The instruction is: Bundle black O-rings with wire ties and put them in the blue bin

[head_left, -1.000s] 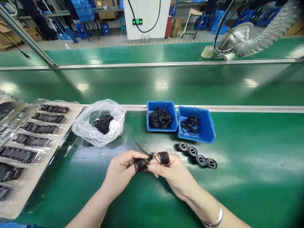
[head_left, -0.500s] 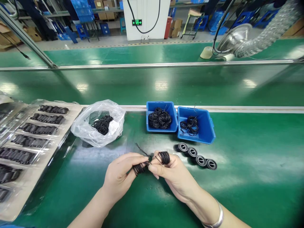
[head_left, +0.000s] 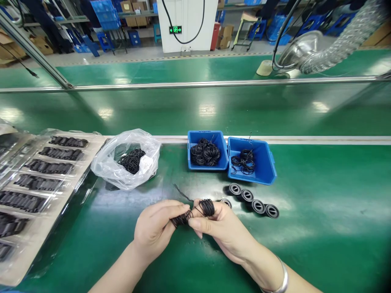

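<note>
We have our left hand (head_left: 154, 230) curled closed on a tangled bunch of thin black rubber rings (head_left: 181, 219), and our right hand (head_left: 221, 234) pinching a second bunch (head_left: 207, 207). The hands almost touch, above the green belt (head_left: 320, 232). Just far and right of them lies a row of round black parts (head_left: 247, 195), with blue plastic bins (head_left: 207, 165) beyond.

The coiled rubber rings (head_left: 207, 207) are matt black, and the two plastic bins (head_left: 193, 156) bright blue. The tabletop (head_left: 324, 219) is a glossy solid green. The round parts (head_left: 258, 206) beside the bins show black rims around grey centres, and the wrist bangle (head_left: 283, 280) is silver.
</note>
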Action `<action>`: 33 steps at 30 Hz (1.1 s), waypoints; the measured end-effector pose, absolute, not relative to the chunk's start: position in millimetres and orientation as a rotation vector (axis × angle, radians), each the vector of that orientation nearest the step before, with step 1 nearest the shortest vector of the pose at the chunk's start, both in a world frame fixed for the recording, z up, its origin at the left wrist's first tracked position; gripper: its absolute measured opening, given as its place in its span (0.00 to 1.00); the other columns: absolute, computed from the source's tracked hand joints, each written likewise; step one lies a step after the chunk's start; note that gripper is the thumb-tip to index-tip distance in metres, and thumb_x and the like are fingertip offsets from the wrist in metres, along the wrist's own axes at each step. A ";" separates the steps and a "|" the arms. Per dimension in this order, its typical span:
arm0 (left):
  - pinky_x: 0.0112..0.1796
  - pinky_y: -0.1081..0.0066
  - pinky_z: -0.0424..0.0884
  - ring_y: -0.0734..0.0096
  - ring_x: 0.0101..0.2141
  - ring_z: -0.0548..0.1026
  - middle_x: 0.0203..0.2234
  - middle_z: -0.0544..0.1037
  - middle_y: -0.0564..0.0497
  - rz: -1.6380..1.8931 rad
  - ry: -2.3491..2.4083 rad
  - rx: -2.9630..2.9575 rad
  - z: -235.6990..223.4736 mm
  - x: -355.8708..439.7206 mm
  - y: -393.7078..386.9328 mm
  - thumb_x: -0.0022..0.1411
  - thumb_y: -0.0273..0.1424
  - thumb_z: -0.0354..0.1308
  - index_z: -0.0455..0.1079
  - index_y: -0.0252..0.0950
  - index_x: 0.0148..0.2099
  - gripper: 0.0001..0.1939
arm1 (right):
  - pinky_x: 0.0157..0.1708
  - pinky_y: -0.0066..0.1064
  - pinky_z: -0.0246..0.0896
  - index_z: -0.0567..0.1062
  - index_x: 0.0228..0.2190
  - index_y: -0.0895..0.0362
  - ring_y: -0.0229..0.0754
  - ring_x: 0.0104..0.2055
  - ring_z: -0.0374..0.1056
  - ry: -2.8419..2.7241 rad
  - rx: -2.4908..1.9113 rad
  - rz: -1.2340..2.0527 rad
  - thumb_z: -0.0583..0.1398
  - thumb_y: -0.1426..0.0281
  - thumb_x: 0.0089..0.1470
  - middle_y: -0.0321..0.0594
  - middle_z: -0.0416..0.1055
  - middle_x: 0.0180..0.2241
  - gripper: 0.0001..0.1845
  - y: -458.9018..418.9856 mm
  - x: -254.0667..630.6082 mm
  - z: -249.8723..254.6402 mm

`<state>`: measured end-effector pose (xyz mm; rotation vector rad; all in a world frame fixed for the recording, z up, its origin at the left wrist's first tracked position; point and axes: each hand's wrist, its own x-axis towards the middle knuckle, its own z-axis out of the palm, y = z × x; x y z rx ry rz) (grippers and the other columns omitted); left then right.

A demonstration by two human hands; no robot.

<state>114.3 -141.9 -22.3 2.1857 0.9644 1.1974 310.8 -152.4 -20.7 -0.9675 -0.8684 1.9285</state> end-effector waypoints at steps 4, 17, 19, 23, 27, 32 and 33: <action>0.39 0.76 0.78 0.71 0.36 0.82 0.37 0.83 0.47 1.201 0.918 2.203 -20.4 114.7 -140.7 0.61 0.13 0.54 0.75 0.36 0.48 0.19 | 0.31 0.32 0.48 0.75 0.19 0.58 0.37 0.27 0.56 -0.863 -0.976 1.921 0.73 0.62 0.46 0.32 0.64 0.21 0.17 -152.2 312.2 -21.9; 0.39 0.75 0.79 0.71 0.36 0.83 0.36 0.83 0.50 1.185 0.903 1.908 -24.3 113.2 -142.6 0.60 0.12 0.56 0.78 0.40 0.46 0.20 | 0.28 0.29 0.48 0.71 0.19 0.59 0.33 0.23 0.54 -0.706 -0.894 1.997 0.72 0.66 0.49 0.30 0.61 0.19 0.18 -149.6 313.3 -23.8; 0.39 0.72 0.80 0.69 0.36 0.83 0.36 0.83 0.51 1.223 0.901 1.702 -24.4 114.6 -143.7 0.62 0.13 0.56 0.78 0.41 0.45 0.19 | 0.26 0.28 0.50 0.72 0.22 0.59 0.31 0.22 0.54 -0.597 -0.841 2.019 0.71 0.67 0.51 0.29 0.61 0.20 0.15 -149.2 313.1 -24.7; 0.35 0.69 0.82 0.66 0.34 0.84 0.35 0.82 0.51 1.328 0.964 1.304 -23.5 116.8 -143.1 0.65 0.17 0.57 0.77 0.39 0.43 0.13 | 0.28 0.26 0.63 0.79 0.31 0.59 0.36 0.32 0.68 -0.449 -0.754 1.952 0.68 0.67 0.56 0.37 0.71 0.32 0.08 -147.7 313.9 -22.6; 0.37 0.71 0.82 0.68 0.33 0.84 0.32 0.83 0.51 1.262 1.070 1.287 -24.2 116.5 -142.3 0.66 0.20 0.58 0.77 0.37 0.43 0.10 | 0.34 0.28 0.71 0.81 0.35 0.58 0.44 0.44 0.74 -0.397 -0.740 1.940 0.68 0.67 0.56 0.45 0.75 0.47 0.06 -146.3 315.3 -21.1; 0.39 0.72 0.81 0.69 0.34 0.84 0.34 0.84 0.53 1.123 1.071 1.338 -25.9 118.2 -142.7 0.65 0.22 0.59 0.77 0.40 0.44 0.10 | 0.33 0.25 0.68 0.82 0.34 0.59 0.37 0.35 0.72 -0.458 -0.779 1.913 0.67 0.66 0.57 0.42 0.76 0.34 0.08 -144.5 315.6 -22.0; 0.40 0.71 0.81 0.68 0.35 0.85 0.35 0.84 0.53 1.108 1.065 1.344 -26.1 118.5 -142.7 0.65 0.22 0.59 0.77 0.40 0.44 0.10 | 0.32 0.25 0.67 0.81 0.31 0.59 0.36 0.32 0.70 -0.473 -0.788 1.899 0.67 0.65 0.57 0.39 0.75 0.30 0.09 -144.3 315.4 -22.1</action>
